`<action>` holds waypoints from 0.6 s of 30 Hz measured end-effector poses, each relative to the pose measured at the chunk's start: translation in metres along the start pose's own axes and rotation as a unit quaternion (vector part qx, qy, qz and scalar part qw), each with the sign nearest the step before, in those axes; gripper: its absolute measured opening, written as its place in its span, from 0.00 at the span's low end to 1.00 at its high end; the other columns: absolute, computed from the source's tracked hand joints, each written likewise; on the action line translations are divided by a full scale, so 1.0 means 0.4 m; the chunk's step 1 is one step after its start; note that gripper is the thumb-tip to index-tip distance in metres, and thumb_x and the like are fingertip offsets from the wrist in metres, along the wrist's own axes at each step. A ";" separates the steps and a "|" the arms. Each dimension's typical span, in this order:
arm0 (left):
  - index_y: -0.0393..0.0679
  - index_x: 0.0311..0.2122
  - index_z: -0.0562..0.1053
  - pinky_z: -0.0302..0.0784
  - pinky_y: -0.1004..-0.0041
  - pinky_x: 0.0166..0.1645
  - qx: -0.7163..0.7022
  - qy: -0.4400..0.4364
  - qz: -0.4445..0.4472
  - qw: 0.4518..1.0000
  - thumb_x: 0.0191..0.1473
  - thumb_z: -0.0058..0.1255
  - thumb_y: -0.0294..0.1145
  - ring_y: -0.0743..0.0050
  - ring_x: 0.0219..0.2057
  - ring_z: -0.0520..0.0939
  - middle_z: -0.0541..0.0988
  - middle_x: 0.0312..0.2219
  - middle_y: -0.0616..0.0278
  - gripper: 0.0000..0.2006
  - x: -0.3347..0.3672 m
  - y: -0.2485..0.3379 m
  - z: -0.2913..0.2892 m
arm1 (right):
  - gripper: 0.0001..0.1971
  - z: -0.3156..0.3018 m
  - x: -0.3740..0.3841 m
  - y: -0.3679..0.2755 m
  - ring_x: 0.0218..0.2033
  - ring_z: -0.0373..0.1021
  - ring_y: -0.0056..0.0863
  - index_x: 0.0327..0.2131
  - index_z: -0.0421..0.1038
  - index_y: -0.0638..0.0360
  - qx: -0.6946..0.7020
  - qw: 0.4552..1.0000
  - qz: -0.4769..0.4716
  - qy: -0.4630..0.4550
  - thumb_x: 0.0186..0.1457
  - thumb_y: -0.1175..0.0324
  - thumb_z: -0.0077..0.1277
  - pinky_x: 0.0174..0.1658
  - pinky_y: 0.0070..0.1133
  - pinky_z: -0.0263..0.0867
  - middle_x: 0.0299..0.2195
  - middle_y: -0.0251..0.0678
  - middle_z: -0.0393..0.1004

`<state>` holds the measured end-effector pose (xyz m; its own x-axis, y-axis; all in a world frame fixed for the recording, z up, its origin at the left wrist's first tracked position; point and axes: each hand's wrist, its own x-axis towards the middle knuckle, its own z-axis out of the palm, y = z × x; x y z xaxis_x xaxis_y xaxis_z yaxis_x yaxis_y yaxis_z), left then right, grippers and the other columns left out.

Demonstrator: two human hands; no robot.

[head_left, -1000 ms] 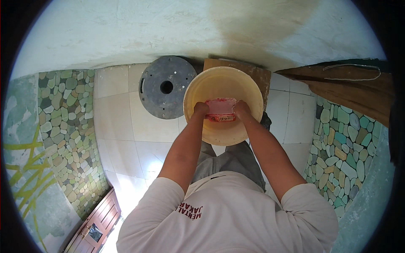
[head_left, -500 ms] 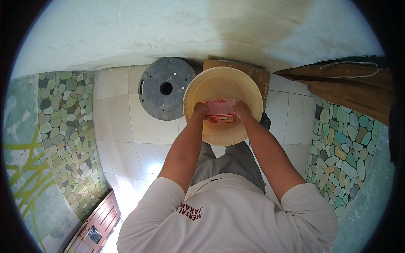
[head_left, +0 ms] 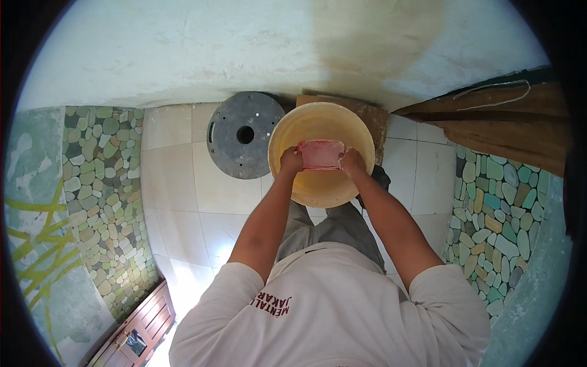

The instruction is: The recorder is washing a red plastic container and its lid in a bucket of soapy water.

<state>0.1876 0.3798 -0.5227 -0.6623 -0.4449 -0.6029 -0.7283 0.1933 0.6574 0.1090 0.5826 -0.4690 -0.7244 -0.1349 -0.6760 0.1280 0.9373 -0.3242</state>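
A rectangular red-rimmed plastic container [head_left: 321, 155] hangs level between my hands, over or inside a round cream-yellow tub [head_left: 279, 137]. Its flat pinkish face is turned up toward me. The left end of the container is gripped by my left hand [head_left: 291, 159], fingers closed round the edge. My right hand [head_left: 351, 162] grips the opposite end in the same way. Both wrists reach across the tub's near rim. How deep the container sits in the tub, and what lies under it, I cannot tell.
Left of the tub rests a grey round disc [head_left: 229, 150] with a centre hole. Behind the tub shows a brown board [head_left: 380, 125] against the wall. A dark object [head_left: 380, 178] sits by its right side. Brown planks [head_left: 489, 119] lean in from the right.
The container has tilted so its labelled side no longer shows and its broad pinkish face is up. Both hands keep their grip; the view has shifted slightly.
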 end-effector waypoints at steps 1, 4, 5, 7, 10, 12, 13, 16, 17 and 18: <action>0.38 0.44 0.75 0.79 0.66 0.29 0.011 0.023 0.042 0.999 0.54 0.45 0.36 0.53 0.31 0.83 0.80 0.33 0.47 0.16 -0.019 0.022 -0.016 | 0.16 -0.015 -0.025 -0.002 0.40 0.73 0.49 0.42 0.72 0.63 0.026 0.997 -0.043 0.050 0.55 0.62 0.46 0.43 0.36 0.69 0.37 0.53 0.75; 0.39 0.45 0.75 0.77 0.72 0.30 -0.040 0.055 0.069 0.995 0.54 0.48 0.34 0.61 0.28 0.83 0.80 0.29 0.51 0.15 -0.114 0.095 -0.070 | 0.15 -0.072 -0.085 -0.015 0.38 0.72 0.50 0.40 0.72 0.61 0.057 0.987 -0.098 0.117 0.56 0.60 0.46 0.42 0.37 0.68 0.34 0.52 0.75; 0.39 0.46 0.74 0.76 0.74 0.31 -0.094 0.025 0.067 0.993 0.54 0.49 0.33 0.67 0.27 0.82 0.79 0.27 0.55 0.15 -0.147 0.120 -0.097 | 0.15 -0.091 -0.104 -0.018 0.37 0.72 0.50 0.39 0.72 0.60 0.057 0.985 -0.101 0.130 0.56 0.60 0.46 0.41 0.37 0.68 0.32 0.52 0.75; 0.39 0.47 0.73 0.75 0.76 0.31 -0.151 0.001 0.069 0.986 0.54 0.51 0.31 0.73 0.25 0.81 0.78 0.25 0.58 0.15 -0.211 0.183 -0.143 | 0.14 -0.137 -0.138 -0.028 0.36 0.72 0.50 0.37 0.71 0.61 0.085 0.973 -0.149 0.156 0.56 0.60 0.46 0.40 0.38 0.68 0.31 0.52 0.75; 0.38 0.47 0.73 0.74 0.77 0.31 -0.172 0.015 0.107 0.979 0.54 0.52 0.30 0.79 0.24 0.78 0.75 0.21 0.64 0.15 -0.305 0.257 -0.201 | 0.13 -0.211 -0.186 -0.050 0.35 0.72 0.50 0.34 0.71 0.62 0.118 0.958 -0.198 0.168 0.55 0.60 0.47 0.38 0.38 0.67 0.29 0.52 0.74; 0.38 0.48 0.71 0.75 0.78 0.32 -0.213 -0.013 0.156 0.964 0.54 0.52 0.31 0.80 0.28 0.78 0.76 0.28 0.66 0.17 -0.347 0.300 -0.240 | 0.13 -0.264 -0.223 -0.068 0.35 0.72 0.50 0.33 0.70 0.63 0.127 0.956 -0.211 0.159 0.55 0.61 0.48 0.37 0.38 0.66 0.28 0.52 0.74; 0.38 0.48 0.71 0.75 0.78 0.32 -0.214 -0.006 0.169 0.962 0.54 0.52 0.31 0.80 0.28 0.78 0.76 0.28 0.66 0.17 -0.366 0.319 -0.253 | 0.11 -0.292 -0.242 -0.078 0.29 0.68 0.36 0.32 0.69 0.65 0.149 0.948 -0.232 0.161 0.55 0.65 0.49 0.34 0.31 0.64 0.25 0.47 0.73; 0.43 0.53 0.67 0.77 0.75 0.37 -0.350 -0.050 0.136 0.925 0.55 0.52 0.35 0.78 0.36 0.78 0.75 0.40 0.64 0.20 -0.418 0.361 -0.285 | 0.09 -0.361 -0.302 -0.108 0.24 0.62 0.19 0.31 0.69 0.68 0.194 0.932 -0.269 0.148 0.56 0.69 0.49 0.30 0.23 0.62 0.21 0.39 0.71; 0.45 0.55 0.64 0.77 0.72 0.40 -0.373 -0.086 0.121 0.916 0.56 0.51 0.37 0.77 0.40 0.77 0.73 0.44 0.65 0.22 -0.431 0.372 -0.295 | 0.09 -0.377 -0.320 -0.118 0.24 0.60 0.16 0.30 0.68 0.68 0.221 0.922 -0.286 0.139 0.56 0.69 0.49 0.30 0.22 0.61 0.21 0.36 0.70; 0.47 0.56 0.62 0.77 0.70 0.43 -0.398 -0.127 0.112 0.902 0.56 0.50 0.39 0.75 0.43 0.77 0.71 0.48 0.65 0.24 -0.441 0.382 -0.304 | 0.09 -0.390 -0.333 -0.132 0.24 0.60 0.16 0.30 0.68 0.68 0.218 0.925 -0.283 0.131 0.56 0.69 0.49 0.30 0.22 0.61 0.21 0.36 0.70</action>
<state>0.2147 0.3815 -0.2611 -0.8693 -0.2393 -0.4326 -0.2808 -0.4811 0.8305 0.0932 0.6012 -0.2585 -0.8907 -0.4287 -0.1508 -0.1026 0.5130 -0.8522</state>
